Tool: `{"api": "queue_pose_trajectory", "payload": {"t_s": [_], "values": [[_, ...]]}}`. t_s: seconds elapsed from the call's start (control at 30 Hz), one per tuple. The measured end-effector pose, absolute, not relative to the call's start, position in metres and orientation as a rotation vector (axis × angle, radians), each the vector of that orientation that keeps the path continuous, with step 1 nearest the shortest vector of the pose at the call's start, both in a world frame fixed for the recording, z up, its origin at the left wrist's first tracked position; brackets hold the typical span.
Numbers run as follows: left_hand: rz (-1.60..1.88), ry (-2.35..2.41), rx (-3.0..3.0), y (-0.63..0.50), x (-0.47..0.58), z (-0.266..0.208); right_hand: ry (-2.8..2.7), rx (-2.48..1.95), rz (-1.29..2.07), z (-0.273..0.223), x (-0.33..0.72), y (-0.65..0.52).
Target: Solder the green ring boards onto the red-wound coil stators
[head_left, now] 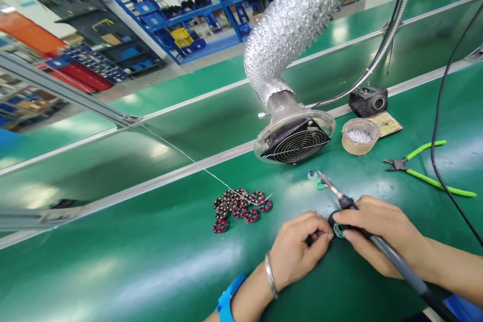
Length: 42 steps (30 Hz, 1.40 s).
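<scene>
My right hand (388, 236) grips a soldering iron (394, 256), its metal tip pointing up and left, away from me. Fingers of the same hand also touch a small round part with a green circuit board (338, 230) on it. At that part's left edge, my left hand (298, 246) is closed in a pinch, thumb against fingertips. Just beyond the iron's tip lie small round green circuit boards (320, 184). Further left sits a cluster of ring-shaped wound coils (239, 206), black with copper or red windings. A thin strand of solder wire (222, 181) hangs down over them.
A fume extractor (298, 143) on a silver flexible duct (302, 15) stands over the green bench. Right of it are a round tub of metallic bits (360, 136), a yellowish sponge (387, 124), a black iron holder (368, 102) and green-handled cutters (430, 168). A black cable (437, 110) crosses the right side.
</scene>
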<state>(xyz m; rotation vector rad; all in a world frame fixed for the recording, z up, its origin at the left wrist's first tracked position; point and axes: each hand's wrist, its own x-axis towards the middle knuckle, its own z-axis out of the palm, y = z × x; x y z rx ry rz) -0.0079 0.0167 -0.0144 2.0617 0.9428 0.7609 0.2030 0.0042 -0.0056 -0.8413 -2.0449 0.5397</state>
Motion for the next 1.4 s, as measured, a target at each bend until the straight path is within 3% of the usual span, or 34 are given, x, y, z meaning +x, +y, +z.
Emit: {"api": "queue_pose_trajectory", "payload": {"t_s": [0.4,0.6,0.83,1.4], "values": [[0.876,0.950,2.141,0.003,-0.001,-0.018,-2.178,-0.791,0.629,-0.014,0.201,0.009],[0.733,1.239,1.679,0.004,0.009,-0.010,-2.154,-0.759,0.639,-0.014,0.202,0.008],[0.464,1.219,1.045,0.008,0.015,-0.015,-2.196,-0.628,0.473,-0.018,0.205,0.009],[0.546,1.240,1.056,-0.002,0.015,-0.015,-2.180,-0.637,0.422,-0.011,0.205,0.007]]}}
